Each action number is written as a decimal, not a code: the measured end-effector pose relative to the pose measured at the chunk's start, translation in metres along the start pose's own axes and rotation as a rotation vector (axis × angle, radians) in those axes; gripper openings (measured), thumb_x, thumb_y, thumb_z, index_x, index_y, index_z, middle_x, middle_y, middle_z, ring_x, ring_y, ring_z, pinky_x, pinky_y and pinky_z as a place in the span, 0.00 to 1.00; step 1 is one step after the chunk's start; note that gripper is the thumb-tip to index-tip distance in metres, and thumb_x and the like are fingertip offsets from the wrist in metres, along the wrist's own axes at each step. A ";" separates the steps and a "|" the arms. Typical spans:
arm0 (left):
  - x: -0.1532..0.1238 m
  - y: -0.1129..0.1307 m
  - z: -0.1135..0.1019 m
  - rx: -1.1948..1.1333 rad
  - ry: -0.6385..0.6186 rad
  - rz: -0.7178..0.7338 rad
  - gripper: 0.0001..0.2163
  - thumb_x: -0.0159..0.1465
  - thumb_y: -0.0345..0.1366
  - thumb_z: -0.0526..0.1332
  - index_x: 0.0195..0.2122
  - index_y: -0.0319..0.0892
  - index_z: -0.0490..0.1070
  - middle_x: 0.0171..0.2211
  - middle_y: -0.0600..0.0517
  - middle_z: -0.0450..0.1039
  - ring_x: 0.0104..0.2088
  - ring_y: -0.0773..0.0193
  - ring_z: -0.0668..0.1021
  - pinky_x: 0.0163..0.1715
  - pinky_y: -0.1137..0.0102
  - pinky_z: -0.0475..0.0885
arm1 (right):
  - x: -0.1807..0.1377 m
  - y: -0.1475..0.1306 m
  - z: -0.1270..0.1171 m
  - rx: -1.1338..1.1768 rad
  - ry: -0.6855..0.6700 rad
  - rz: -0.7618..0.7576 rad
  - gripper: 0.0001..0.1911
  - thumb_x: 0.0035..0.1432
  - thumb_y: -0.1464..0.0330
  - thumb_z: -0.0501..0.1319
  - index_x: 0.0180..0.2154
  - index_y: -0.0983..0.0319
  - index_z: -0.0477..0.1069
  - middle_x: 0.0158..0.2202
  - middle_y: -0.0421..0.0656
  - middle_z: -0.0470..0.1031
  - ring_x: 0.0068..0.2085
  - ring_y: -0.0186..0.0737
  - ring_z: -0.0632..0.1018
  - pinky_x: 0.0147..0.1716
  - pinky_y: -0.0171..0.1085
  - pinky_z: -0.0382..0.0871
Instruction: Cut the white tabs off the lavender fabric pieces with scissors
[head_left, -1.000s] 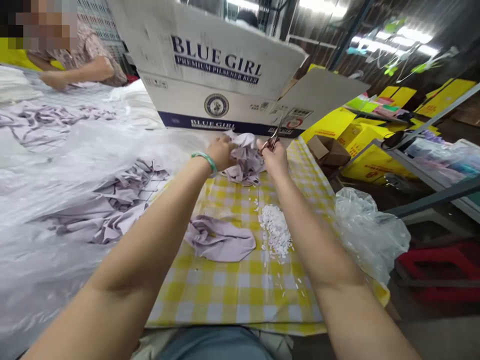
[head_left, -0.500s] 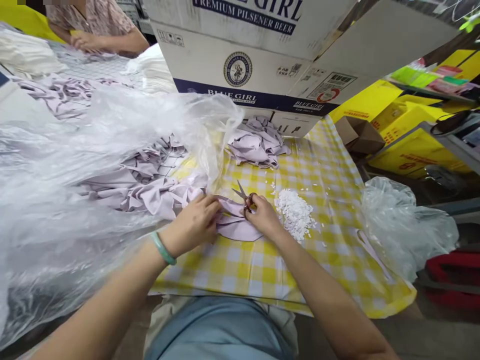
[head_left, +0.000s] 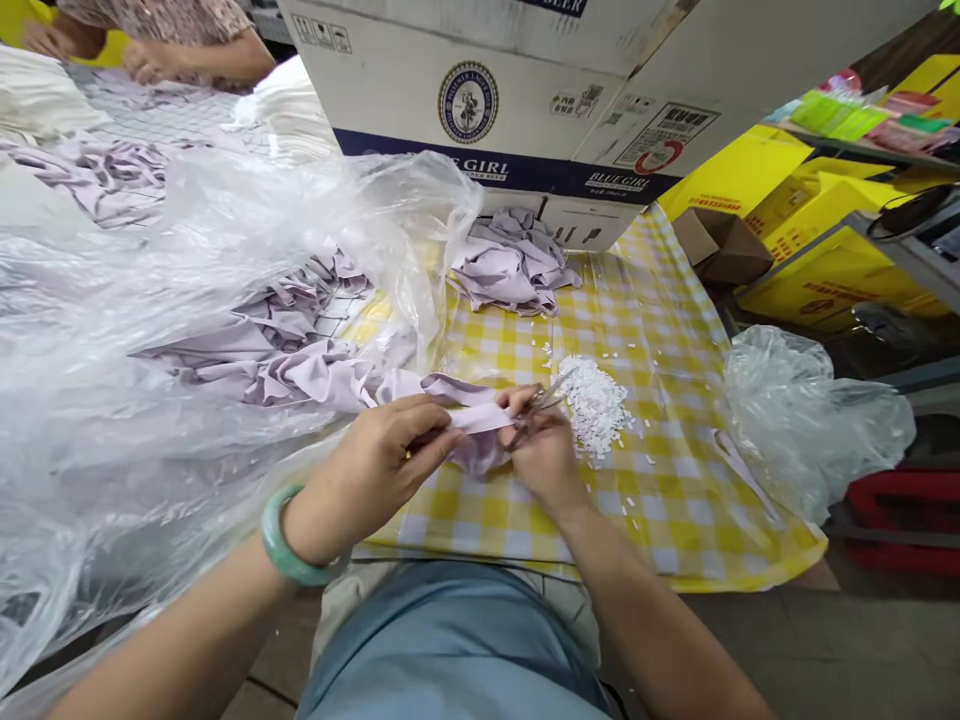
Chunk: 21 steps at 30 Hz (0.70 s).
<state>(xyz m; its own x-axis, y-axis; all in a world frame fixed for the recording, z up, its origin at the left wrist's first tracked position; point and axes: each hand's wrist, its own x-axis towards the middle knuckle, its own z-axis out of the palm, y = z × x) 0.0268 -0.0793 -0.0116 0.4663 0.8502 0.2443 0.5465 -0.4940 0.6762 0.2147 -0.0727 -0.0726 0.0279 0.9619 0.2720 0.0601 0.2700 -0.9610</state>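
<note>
Cloth (head_left: 484, 418) pinched in your left hand (head_left: 375, 465) near desk (head_left: 660, 530) front edge; right hand (head_left: 550, 465) clamps scissors (head_left: 550, 398), now swung right, blades off it.

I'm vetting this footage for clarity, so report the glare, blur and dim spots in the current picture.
Head view: whitish sheen streaks the plastic sheeting; head view: the scissors in the right hand look somewhat soft, while the round emblem on the carton reads clearly; head view: the red item at the right edge sits in dim light.
</note>
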 end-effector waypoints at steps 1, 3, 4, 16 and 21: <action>-0.001 0.002 -0.002 -0.067 -0.073 -0.056 0.12 0.69 0.35 0.56 0.28 0.40 0.68 0.24 0.56 0.62 0.25 0.69 0.65 0.25 0.73 0.60 | 0.004 -0.005 -0.005 0.024 0.035 -0.013 0.09 0.50 0.73 0.62 0.27 0.58 0.63 0.33 0.39 0.74 0.37 0.38 0.76 0.39 0.37 0.71; -0.001 0.006 -0.005 -0.254 -0.230 -0.151 0.13 0.70 0.37 0.55 0.29 0.40 0.68 0.24 0.56 0.61 0.25 0.69 0.65 0.24 0.74 0.61 | 0.010 -0.014 -0.015 0.033 0.082 -0.026 0.08 0.48 0.74 0.63 0.29 0.58 0.65 0.32 0.38 0.74 0.36 0.37 0.76 0.37 0.36 0.71; -0.001 0.007 -0.005 -0.341 -0.289 -0.172 0.13 0.70 0.38 0.54 0.29 0.41 0.69 0.24 0.56 0.61 0.25 0.68 0.65 0.24 0.74 0.63 | 0.012 -0.018 -0.019 0.020 0.094 -0.007 0.08 0.47 0.73 0.63 0.30 0.58 0.67 0.31 0.38 0.74 0.35 0.37 0.76 0.36 0.35 0.71; 0.011 0.017 0.052 -0.832 0.165 -0.163 0.12 0.70 0.39 0.56 0.32 0.41 0.74 0.41 0.45 0.68 0.40 0.59 0.74 0.30 0.69 0.72 | -0.039 -0.004 0.002 0.117 -0.109 0.377 0.14 0.51 0.57 0.65 0.34 0.57 0.65 0.32 0.40 0.74 0.32 0.39 0.76 0.32 0.39 0.73; 0.006 0.019 0.067 -0.893 0.161 -0.257 0.13 0.70 0.39 0.56 0.32 0.42 0.74 0.44 0.47 0.64 0.33 0.66 0.69 0.26 0.71 0.67 | -0.039 -0.027 -0.048 -0.453 -0.300 0.144 0.19 0.52 0.51 0.66 0.30 0.60 0.68 0.31 0.43 0.71 0.34 0.42 0.72 0.35 0.41 0.67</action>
<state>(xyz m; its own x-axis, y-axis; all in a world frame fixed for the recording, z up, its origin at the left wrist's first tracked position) 0.0869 -0.0955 -0.0442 0.2672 0.9616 0.0621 -0.1473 -0.0229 0.9888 0.2603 -0.1197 -0.0545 -0.2136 0.9757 0.0492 0.5014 0.1528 -0.8516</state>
